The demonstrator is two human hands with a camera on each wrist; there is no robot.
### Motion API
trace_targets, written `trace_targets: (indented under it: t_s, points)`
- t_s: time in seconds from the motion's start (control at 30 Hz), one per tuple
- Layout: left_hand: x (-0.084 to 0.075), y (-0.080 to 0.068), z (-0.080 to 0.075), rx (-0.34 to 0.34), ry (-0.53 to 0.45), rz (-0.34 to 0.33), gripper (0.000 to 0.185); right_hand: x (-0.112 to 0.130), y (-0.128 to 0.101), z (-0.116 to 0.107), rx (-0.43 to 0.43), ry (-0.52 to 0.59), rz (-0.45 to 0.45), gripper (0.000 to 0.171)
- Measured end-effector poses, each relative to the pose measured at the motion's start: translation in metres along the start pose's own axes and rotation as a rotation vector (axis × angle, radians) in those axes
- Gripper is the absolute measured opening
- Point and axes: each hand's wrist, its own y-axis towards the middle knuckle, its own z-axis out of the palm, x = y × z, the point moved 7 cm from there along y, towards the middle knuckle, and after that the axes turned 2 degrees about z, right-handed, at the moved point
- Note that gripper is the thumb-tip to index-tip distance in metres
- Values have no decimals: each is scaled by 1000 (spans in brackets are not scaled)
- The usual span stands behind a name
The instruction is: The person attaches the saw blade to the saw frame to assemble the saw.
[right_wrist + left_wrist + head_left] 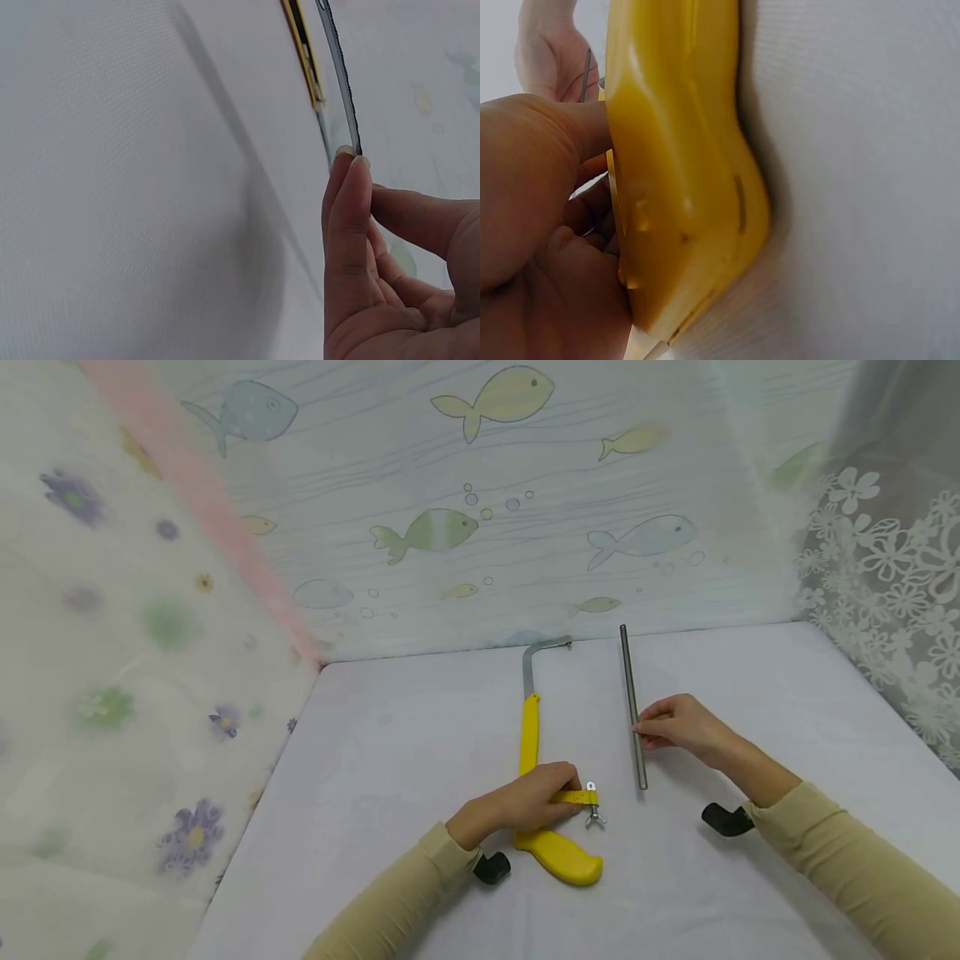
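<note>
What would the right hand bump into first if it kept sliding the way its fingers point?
The right hand points leftward, pinching the saw blade. Beyond it lies bare table, then probably the yellow hacksaw frame; depth is hard to judge.

White table (375,793); fish-print backdrop (450,527); floral curtains (112,652) at sides.

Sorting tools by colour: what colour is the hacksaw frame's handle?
Yellow; the handle shows best in the head view.

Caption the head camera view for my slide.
Left hand grips yellow hacksaw frame; right hand pinches loose saw blade.
</note>
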Motion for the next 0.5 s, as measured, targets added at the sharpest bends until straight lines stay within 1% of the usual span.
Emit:
trace_targets:
  t_s: [0.27,0.5]
  points:
    - [-1,-1,0,10,-11,2,17,1,4,6,1,7,-6,33]
    - [0,1,0,12,-26,-3,17,6,8,13,19,21,-38,33]
